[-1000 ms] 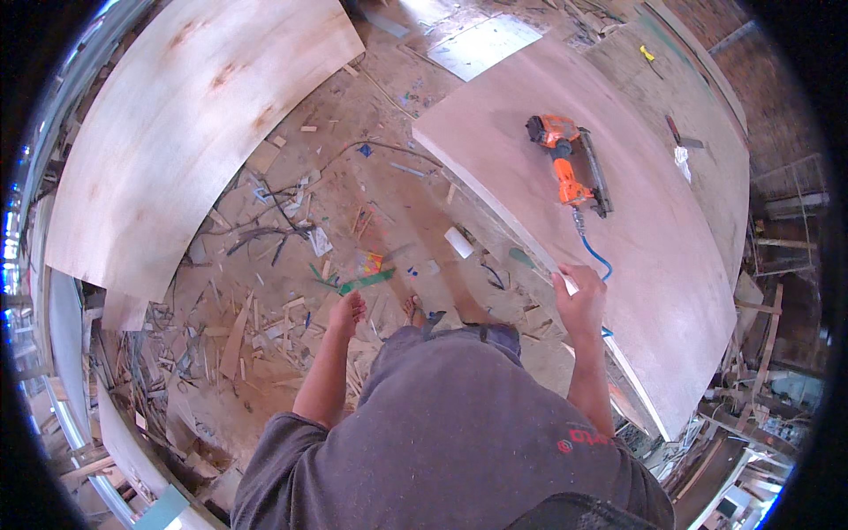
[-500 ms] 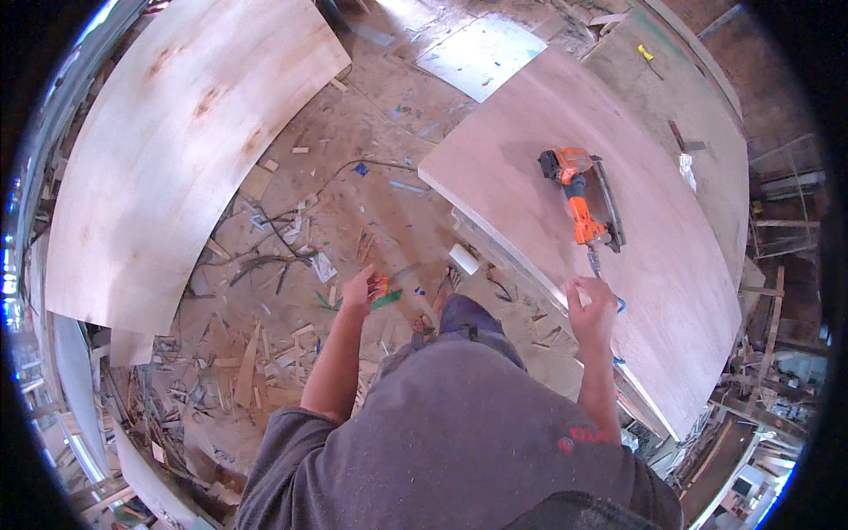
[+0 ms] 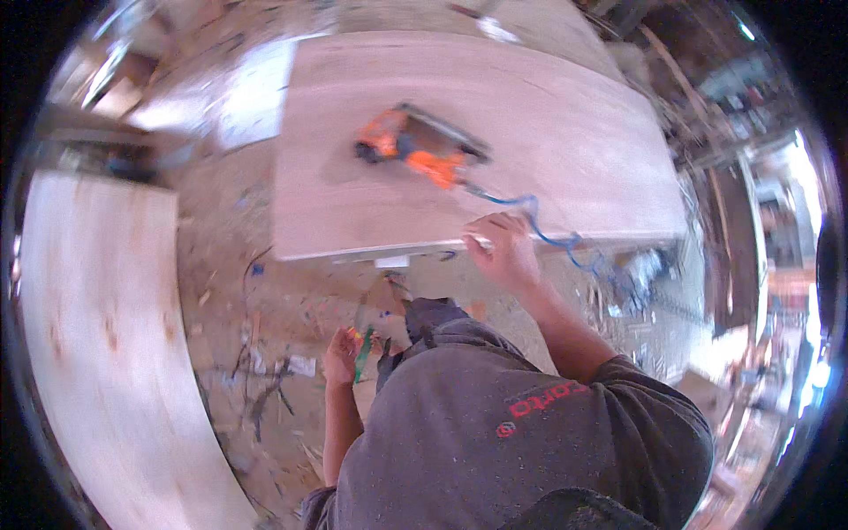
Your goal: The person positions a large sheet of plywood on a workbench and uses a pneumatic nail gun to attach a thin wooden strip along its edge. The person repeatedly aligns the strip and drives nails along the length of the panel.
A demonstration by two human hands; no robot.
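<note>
On a large pinkish plywood panel [image 3: 583,141] in front of me lies an orange and black air nailer [image 3: 433,163]. A blue coiled air hose [image 3: 552,237] runs from its handle end to the right and over the panel's near edge. My right hand [image 3: 503,247] is at that near edge, beside the hose, its fingers loosely bent and apart from the thumb, with nothing visible in them. Low on my left, my left hand [image 3: 340,356] has its fingers curled around a small orange-yellow object [image 3: 356,335], mostly hidden. Motion blurs the view.
A long pale plywood sheet [image 3: 106,327] stretches along the left. Wood scraps and cords litter the floor [image 3: 225,291] between it and me. A white sheet [image 3: 256,93] lies beyond the panel's left end. Cluttered timber [image 3: 733,238] stands at the right.
My view has swung to the right, so the panel and nailer now lie straight ahead. My right hand stays by the panel's edge; more of the hose shows.
</note>
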